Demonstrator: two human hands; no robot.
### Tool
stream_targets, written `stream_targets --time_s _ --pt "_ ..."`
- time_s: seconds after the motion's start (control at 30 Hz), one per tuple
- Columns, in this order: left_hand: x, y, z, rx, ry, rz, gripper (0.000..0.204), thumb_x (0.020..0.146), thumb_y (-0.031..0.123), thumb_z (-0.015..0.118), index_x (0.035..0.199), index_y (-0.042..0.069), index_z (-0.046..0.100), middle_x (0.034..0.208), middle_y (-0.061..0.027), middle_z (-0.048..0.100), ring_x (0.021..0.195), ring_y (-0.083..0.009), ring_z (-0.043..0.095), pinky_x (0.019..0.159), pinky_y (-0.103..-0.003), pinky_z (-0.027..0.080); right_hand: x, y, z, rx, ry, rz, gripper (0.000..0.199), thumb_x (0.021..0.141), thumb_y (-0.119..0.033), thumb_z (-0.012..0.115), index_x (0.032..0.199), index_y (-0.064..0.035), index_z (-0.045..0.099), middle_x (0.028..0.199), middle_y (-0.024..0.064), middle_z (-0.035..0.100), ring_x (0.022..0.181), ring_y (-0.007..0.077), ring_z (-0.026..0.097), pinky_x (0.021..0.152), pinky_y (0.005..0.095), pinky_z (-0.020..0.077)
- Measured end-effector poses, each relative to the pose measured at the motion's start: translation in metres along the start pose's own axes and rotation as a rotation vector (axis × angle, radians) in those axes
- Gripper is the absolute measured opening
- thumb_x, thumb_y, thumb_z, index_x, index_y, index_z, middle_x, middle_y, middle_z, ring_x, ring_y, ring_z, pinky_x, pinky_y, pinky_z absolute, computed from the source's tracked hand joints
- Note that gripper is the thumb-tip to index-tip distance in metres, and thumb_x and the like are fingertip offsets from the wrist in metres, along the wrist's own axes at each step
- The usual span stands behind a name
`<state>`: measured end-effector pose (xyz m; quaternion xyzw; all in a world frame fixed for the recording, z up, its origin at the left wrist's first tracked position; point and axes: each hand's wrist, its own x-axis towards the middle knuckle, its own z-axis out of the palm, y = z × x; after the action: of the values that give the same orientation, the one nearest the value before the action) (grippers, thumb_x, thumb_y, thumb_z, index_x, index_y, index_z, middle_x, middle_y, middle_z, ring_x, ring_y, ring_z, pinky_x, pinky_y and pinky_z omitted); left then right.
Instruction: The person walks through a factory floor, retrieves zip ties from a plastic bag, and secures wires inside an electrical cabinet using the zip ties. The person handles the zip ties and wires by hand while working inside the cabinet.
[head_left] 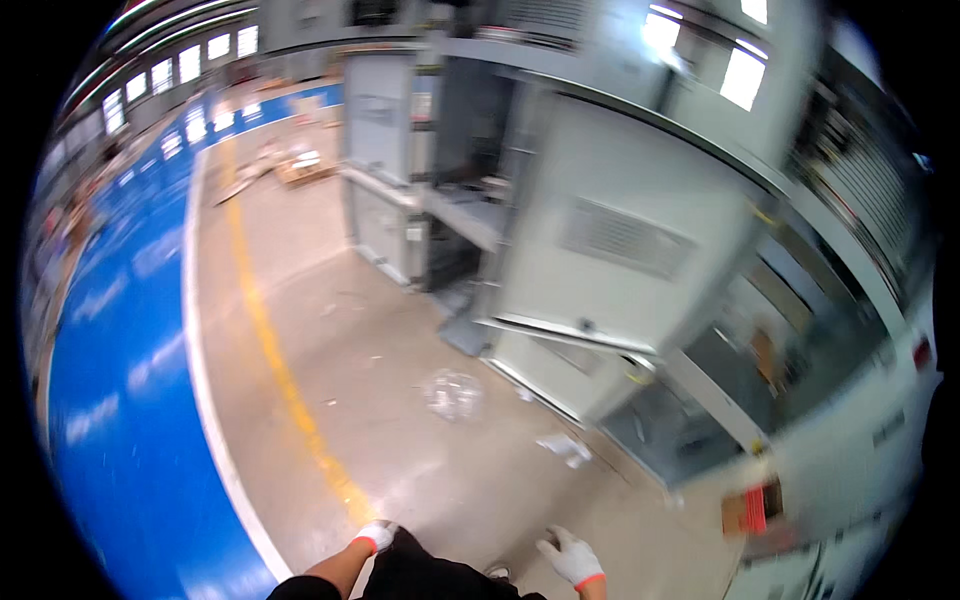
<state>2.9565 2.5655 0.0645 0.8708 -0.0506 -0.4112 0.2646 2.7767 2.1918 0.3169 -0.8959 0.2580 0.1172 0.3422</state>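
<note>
The right hand [572,558] has its gloved fingers slightly apart; a white scrap [568,450] lies on the floor [480,485] ahead of them. The left hand [377,535] is beside black clothing [425,575]; its fingers' state I cannot tell.

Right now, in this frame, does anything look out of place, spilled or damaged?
Yes: a crumpled clear plastic bundle and a white scrap, ahead of the right gloved hand, lie loose on the floor near the grey cabinets, looking like stray litter. No spill or damage is evident, though blur hides fine detail.
</note>
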Motion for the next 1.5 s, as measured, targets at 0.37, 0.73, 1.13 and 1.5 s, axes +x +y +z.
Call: stream_targets --time_s 0.37,0.73,1.13,1.5 --pt "-0.110 -0.328 -0.187 -1.181 0.984 -0.451 0.052 0.105 0.041 0.041 0.110 -0.001 0.070 0.086 -0.0137 0.072 0.076 -0.0189 0.068 0.074 -0.034 0.055 0.154 -0.344 0.195 0.062 -0.555 -0.524 0.053 0.098 -0.040 0.060 0.132 0.0009 0.060 0.119 0.0218 0.068 0.110 0.0346 0.064 0.099 0.0396 0.0485" --pt "-0.240 -0.463 0.016 -0.493 0.599 -1.283 0.029 0.091 0.025 0.054 0.093 0.006 0.074 0.103 -0.0202 0.072 0.098 -0.0353 0.070 0.082 -0.045 0.055 0.230 -0.692 0.475 -0.564 -0.970 -1.046 0.047 0.097 -0.040 0.054 0.126 -0.0040 0.065 0.126 0.0206 0.065 0.118 0.0377 0.061 0.104 0.0433 0.0447" --pt "-0.091 -0.477 -0.046 -2.057 0.856 -0.966 0.029 0.096 0.032 0.050 0.099 0.012 0.071 0.086 -0.0121 0.072 0.073 -0.0253 0.068 0.063 -0.047 0.054 0.055 -1.031 0.815 -0.834 -1.217 -1.539 0.051 0.091 -0.042 0.064 0.125 -0.0048 0.065 0.110 0.0189 0.072 0.105 0.0343 0.069 0.095 0.0422 0.0525" --pt "-0.241 -0.832 -0.125 -1.551 0.943 -1.558 0.037 0.089 0.028 0.050 0.103 0.003 0.074 0.116 -0.0219 0.069 0.107 -0.0391 0.066 0.091 -0.048 0.052 0.063 -1.090 1.154 -1.580 -1.061 -1.217 0.043 0.096 -0.038 0.052 0.120 -0.0070 0.068 0.123 0.0199 0.066 0.112 0.0391 0.062 0.099 0.0466 0.0470"
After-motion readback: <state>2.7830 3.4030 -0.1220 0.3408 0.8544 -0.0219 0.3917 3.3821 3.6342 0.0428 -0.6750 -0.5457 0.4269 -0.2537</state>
